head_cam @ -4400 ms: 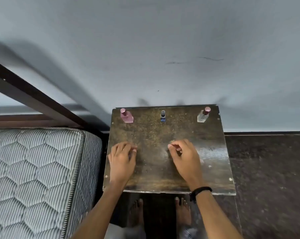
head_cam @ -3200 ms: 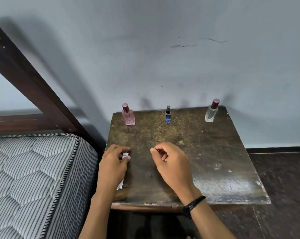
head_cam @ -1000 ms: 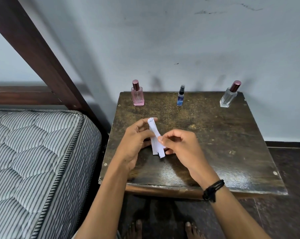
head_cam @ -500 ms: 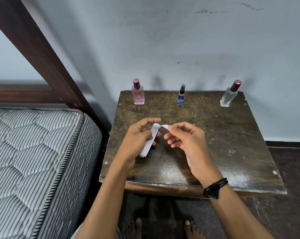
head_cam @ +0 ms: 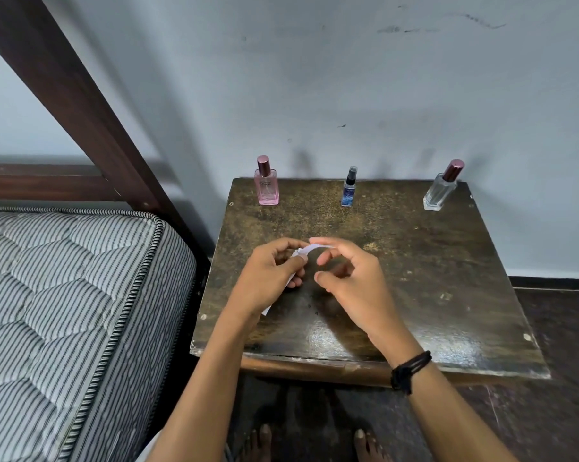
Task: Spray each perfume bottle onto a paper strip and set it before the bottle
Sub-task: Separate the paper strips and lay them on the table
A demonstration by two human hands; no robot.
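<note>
Left hand: curled around the paper strips, keeping the bundle together.
Right hand: thumb and forefinger pinch the top strip's end, peeling one free, I'd say.
Beyond the fingertips: pink bottle, blue bottle, clear bottle, untouched along the table's far edge.

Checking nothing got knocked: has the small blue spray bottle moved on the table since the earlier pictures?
No. The small blue spray bottle stands at the dark wooden table's back edge, between the pink glass bottle and clear glass bottle, as before.

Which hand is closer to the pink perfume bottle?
Left. The left hand sits almost straight below the pink perfume bottle; the right hand is farther right.
</note>
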